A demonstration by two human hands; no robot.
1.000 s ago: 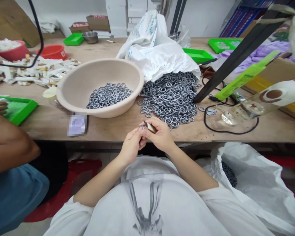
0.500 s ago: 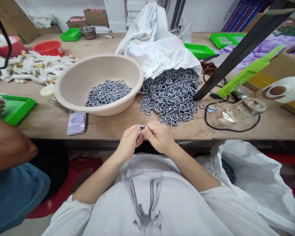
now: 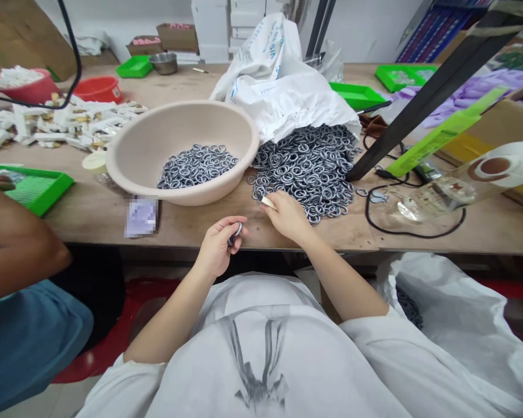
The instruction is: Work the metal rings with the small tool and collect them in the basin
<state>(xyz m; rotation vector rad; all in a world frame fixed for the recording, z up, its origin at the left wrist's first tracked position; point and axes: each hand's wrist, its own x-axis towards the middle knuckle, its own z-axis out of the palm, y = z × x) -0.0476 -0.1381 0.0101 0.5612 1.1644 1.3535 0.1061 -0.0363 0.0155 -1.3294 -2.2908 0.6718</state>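
My left hand [image 3: 215, 247] is closed on a dark grey ring [image 3: 236, 232] near the table's front edge; something dark below the ring is partly hidden by the fingers. My right hand [image 3: 287, 216] pinches a small cream-coloured stick with a dark tip [image 3: 268, 202]; its exact kind does not show. That hand is at the front left of a heap of grey rings [image 3: 314, 168], which spills from a white sack [image 3: 287, 96]. More rings [image 3: 196, 165] lie in the large beige basin [image 3: 126, 157] to the left of the heap.
A metal post [image 3: 401, 110] stands right of the heap, near a black cable [image 3: 414, 232] and a clear bottle [image 3: 444, 191]. To the left are white pieces [image 3: 65, 122], a green tray [image 3: 47, 191] and a co-worker's arm [image 3: 21, 244]. A white bag [image 3: 457, 307] sits below at right.
My hands, close together before, are now apart. My right hand has moved forward toward the heap with the stick, while my left has shifted slightly left and its ring now shows.
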